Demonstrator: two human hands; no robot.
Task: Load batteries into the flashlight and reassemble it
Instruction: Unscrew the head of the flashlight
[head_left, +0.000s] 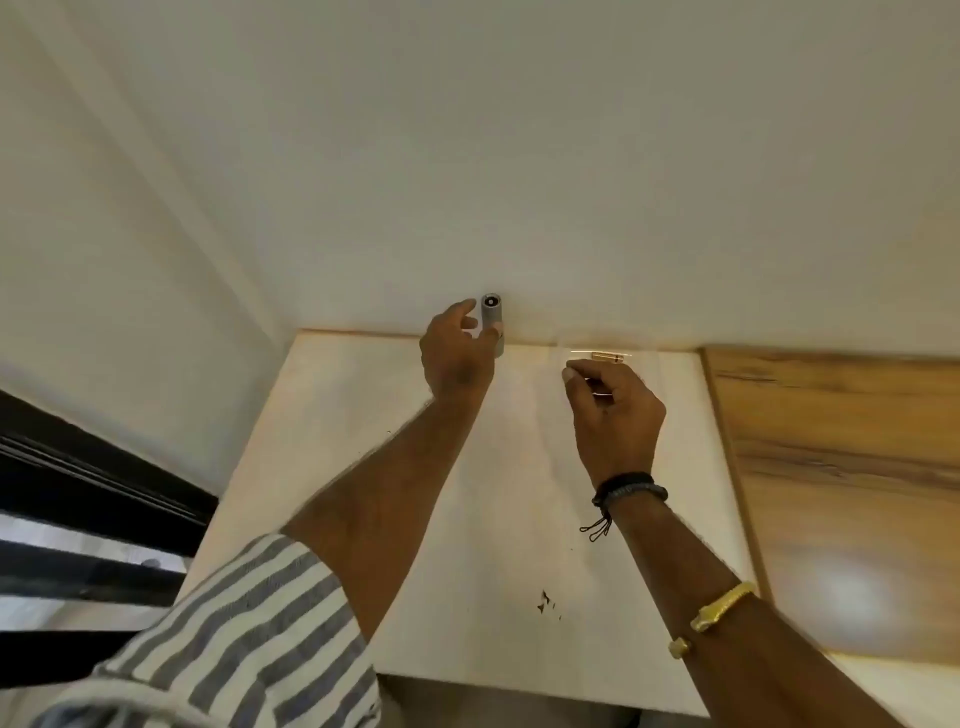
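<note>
1. The grey cylindrical flashlight body (491, 314) stands upright at the back edge of the pale wooden counter (467, 493), close against the wall. Its top end faces the camera as a dark ring with a light spot in the middle. Whether a battery already sits inside cannot be told.
2. The left hand (457, 358) grips the body lightly, thumb across its front and fingers curled at its left side, apparently steadying it.
3. The right hand (615, 415) hovers to the right with fingers curled in a pinch. A slim gold-coloured piece (601, 397) shows between them, blurred; it is probably a battery.
4. A small gold-coloured battery (605, 356) lies on its side near the wall, just beyond the right hand and apart from the body.
5. Judged from this, loading is at an early or middle stage. At least one battery is outside the body, no cap or head piece is in view, and reassembly is not yet begun.
6. The counter is light and matt, with a few dark marks (544, 600) near its front.
7. A brown wood-grain panel (841, 467) adjoins the counter on the right, carrying a soft patch of light.
8. A plain white wall (519, 156) rises behind, and a dark window frame (78, 467) sits at the left.
</note>
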